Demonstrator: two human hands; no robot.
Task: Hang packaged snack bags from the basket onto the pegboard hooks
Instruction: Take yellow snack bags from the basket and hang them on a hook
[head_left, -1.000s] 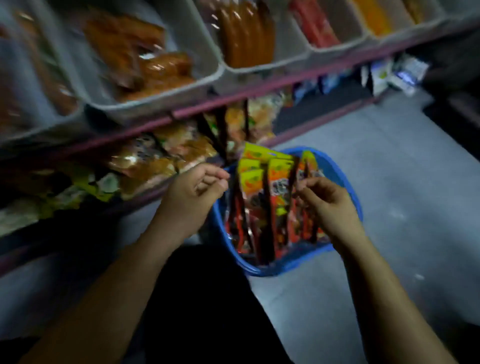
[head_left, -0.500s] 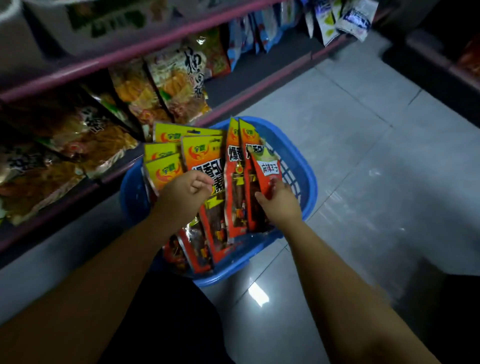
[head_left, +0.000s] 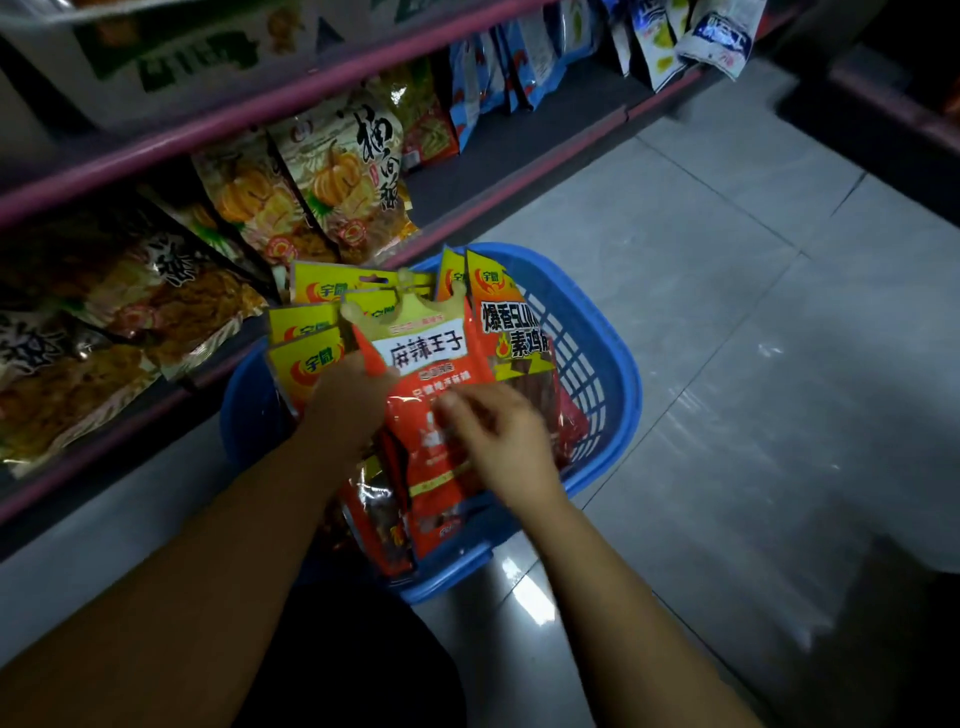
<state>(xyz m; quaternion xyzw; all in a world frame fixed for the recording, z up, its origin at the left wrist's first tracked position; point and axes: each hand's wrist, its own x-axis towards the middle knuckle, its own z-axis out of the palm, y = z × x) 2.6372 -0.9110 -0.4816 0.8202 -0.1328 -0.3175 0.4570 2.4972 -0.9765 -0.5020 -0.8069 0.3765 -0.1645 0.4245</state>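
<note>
A blue plastic basket (head_left: 613, 374) stands on the tiled floor, packed with several upright red and yellow snack bags (head_left: 511, 332). One orange-red bag with a white label and a crown-shaped top (head_left: 423, 358) is raised above the others. My left hand (head_left: 345, 400) pinches its upper left edge. My right hand (head_left: 501, 439) lies over its lower half, fingers curled on it. No pegboard hooks are in sight.
A low shelf with a pink rail (head_left: 291, 104) runs along the left, holding pumpkin-print snack bags (head_left: 332, 187) and blue bags (head_left: 493, 78). Grey floor tiles (head_left: 753, 338) spread to the right of the basket. A dark fixture (head_left: 893, 119) stands at far right.
The view tilted down toward the basket. My right hand drew the white-labelled orange bag leftward and up out of the row; my left hand moved onto its top edge.
</note>
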